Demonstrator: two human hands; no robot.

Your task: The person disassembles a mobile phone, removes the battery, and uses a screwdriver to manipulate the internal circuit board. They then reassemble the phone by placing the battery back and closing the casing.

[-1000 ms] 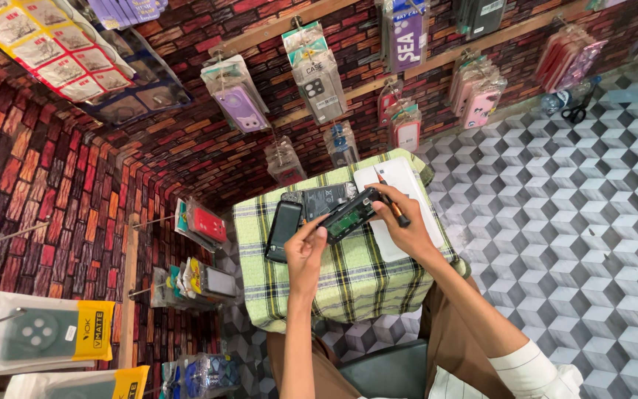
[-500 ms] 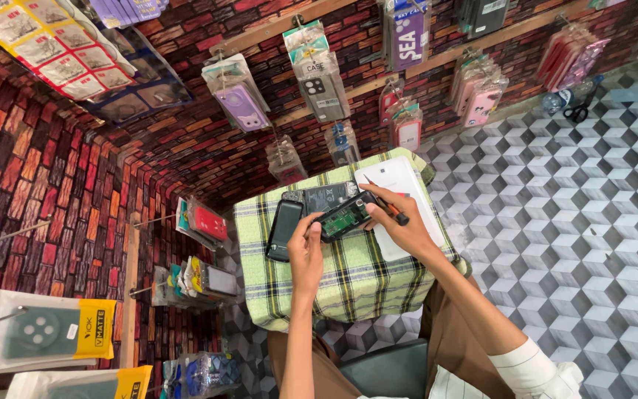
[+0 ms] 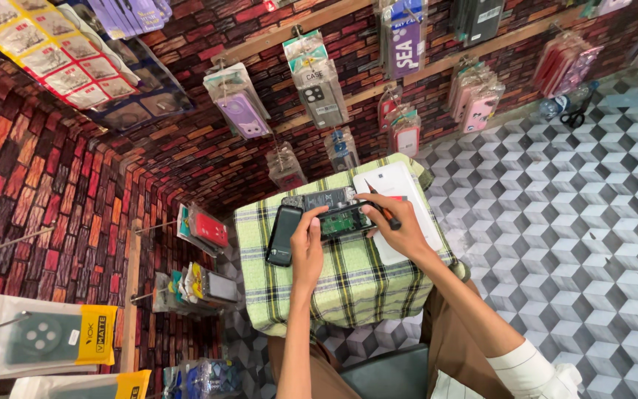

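An opened phone (image 3: 345,219) with its green circuit board showing lies on a small table covered with a green plaid cloth (image 3: 341,284). My left hand (image 3: 309,235) grips the phone's left end. My right hand (image 3: 399,222) rests at the phone's right end and holds a thin screwdriver (image 3: 382,207) with a dark handle and orange tip end. A black phone back cover (image 3: 285,235) lies just left of my left hand. Another dark phone part (image 3: 317,199) sits behind the opened phone. A white tablet-like slab (image 3: 400,192) lies under my right hand.
Packaged phone cases hang on a brick-pattern wall (image 3: 186,155) behind and to the left of the table. More packets (image 3: 201,284) hang low at the left. The floor (image 3: 570,244) has a grey cube pattern. Scissors and a bottle (image 3: 566,111) lie far right.
My hands and the opened phone stay almost in place; the right hand has shifted slightly along the phone's right end with the screwdriver.
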